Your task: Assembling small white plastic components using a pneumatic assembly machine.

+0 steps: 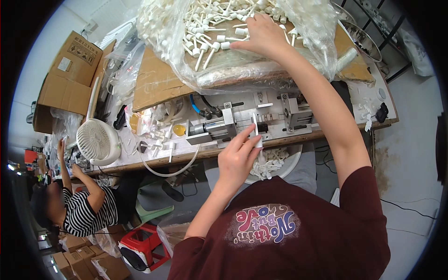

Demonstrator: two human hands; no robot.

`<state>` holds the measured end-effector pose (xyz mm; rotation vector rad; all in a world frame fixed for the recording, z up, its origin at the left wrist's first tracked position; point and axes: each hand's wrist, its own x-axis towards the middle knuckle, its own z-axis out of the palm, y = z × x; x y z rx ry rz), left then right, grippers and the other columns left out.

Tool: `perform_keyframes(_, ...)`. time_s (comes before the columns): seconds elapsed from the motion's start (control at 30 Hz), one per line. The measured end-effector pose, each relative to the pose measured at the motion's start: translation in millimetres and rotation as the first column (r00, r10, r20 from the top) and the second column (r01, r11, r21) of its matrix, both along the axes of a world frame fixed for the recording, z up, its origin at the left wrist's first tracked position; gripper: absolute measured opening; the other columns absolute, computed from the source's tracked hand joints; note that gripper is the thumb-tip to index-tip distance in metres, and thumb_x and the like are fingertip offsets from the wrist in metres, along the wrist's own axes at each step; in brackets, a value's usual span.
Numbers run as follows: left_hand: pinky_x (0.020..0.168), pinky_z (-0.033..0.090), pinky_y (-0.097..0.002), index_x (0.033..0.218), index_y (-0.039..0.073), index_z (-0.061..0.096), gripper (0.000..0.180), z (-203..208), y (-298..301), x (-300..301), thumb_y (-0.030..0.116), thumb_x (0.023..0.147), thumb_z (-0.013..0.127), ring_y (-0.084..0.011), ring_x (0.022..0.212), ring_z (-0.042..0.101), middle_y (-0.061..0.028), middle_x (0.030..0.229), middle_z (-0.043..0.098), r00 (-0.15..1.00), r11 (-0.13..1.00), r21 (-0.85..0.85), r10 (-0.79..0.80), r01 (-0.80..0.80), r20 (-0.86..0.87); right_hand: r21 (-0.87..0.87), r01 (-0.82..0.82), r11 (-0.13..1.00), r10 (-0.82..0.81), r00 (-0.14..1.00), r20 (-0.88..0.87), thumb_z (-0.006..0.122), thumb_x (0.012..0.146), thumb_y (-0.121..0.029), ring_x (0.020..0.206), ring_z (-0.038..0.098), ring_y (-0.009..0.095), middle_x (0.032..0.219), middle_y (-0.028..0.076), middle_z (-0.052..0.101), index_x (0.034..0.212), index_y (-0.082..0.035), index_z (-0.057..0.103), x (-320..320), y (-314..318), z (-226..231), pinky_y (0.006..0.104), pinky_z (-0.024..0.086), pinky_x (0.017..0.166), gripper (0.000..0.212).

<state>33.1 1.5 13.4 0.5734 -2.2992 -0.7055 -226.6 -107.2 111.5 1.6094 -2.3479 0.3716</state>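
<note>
My left hand (236,161) is closed, its thumb and fingers pinching a slim white plastic piece (255,120) upright in front of the metal fixture (224,126). Part of that piece is hidden by the fingers. At the far side my right hand (265,36) reaches over a heap of white caps with thin stems (205,49). Its thumb and fingers are spread among them, and no piece shows clearly in its grasp. The heap lies in a clear plastic bag (172,51) opened over cardboard (158,91).
Below the bench edge, at my lap, a white tub (295,161) holds more white pieces. A white fan (98,141) stands on the left, with loose white parts and a looping hose (173,173) nearby. A co-worker in a striped shirt (91,212) sits farther left.
</note>
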Motion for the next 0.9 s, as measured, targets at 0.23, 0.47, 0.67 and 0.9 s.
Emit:
perform_keyframes(0.23, 0.068, 0.055, -0.0306, 0.099, 0.007, 0.071, 0.027, -12, -2, -13, 0.009, 0.073, 0.076, -0.021, 0.082, 0.069, -0.0061, 0.119, 0.067, 0.999, 0.988, -0.156, -0.011, 0.015, 0.03, -0.039, -0.141, 0.989, 0.142, 0.989, 0.028, 0.062, 0.084, -0.059, 0.116, 0.053, 0.032, 0.119, 0.014, 0.059, 0.123, -0.014, 0.059, -15, -11, -29, 0.0432, 0.046, 0.096, 0.06)
perform_keyframes(0.47, 0.06, 0.051, -0.0323, 0.098, 0.009, 0.07, 0.026, -15, -7, -18, 0.01, 0.073, 0.075, -0.0218, 0.068, 0.065, -0.0039, 0.122, 0.066, 0.987, 0.979, -0.187, -0.053, 0.081, 0.15, -0.024, -0.512, 0.859, 0.498, 0.823, 0.272, 0.069, 0.085, -0.017, 0.104, 0.059, 0.029, 0.109, 0.008, 0.06, 0.114, -0.014, 0.061, -28, 28, -12, 0.04, 0.048, 0.088, 0.03)
perform_keyframes(0.67, 0.058, 0.05, -0.0324, 0.098, 0.011, 0.069, 0.026, -15, -15, -25, 0.011, 0.073, 0.075, -0.0226, 0.061, 0.063, -0.0029, 0.124, 0.065, 0.982, 0.964, -0.245, -0.061, 0.104, 0.178, -0.094, -0.459, 0.884, 0.468, 0.858, 0.21, 0.067, 0.083, -0.005, 0.102, 0.062, 0.027, 0.111, 0.006, 0.061, 0.112, -0.013, 0.063, -25, 57, -10, 0.0385, 0.051, 0.086, 0.031)
perform_keyframes(0.9, 0.057, 0.051, -0.0319, 0.097, 0.011, 0.07, 0.026, -17, -13, -27, 0.013, 0.072, 0.076, -0.024, 0.058, 0.063, -0.0031, 0.123, 0.066, 0.981, 0.971, -0.22, -0.05, 0.091, 0.186, -0.418, -0.443, 0.793, 0.542, 0.826, 0.153, 0.067, 0.082, -0.002, 0.101, 0.064, 0.024, 0.125, 0.002, 0.06, 0.114, -0.016, 0.067, -34, 64, -30, 0.0348, 0.053, 0.083, 0.035)
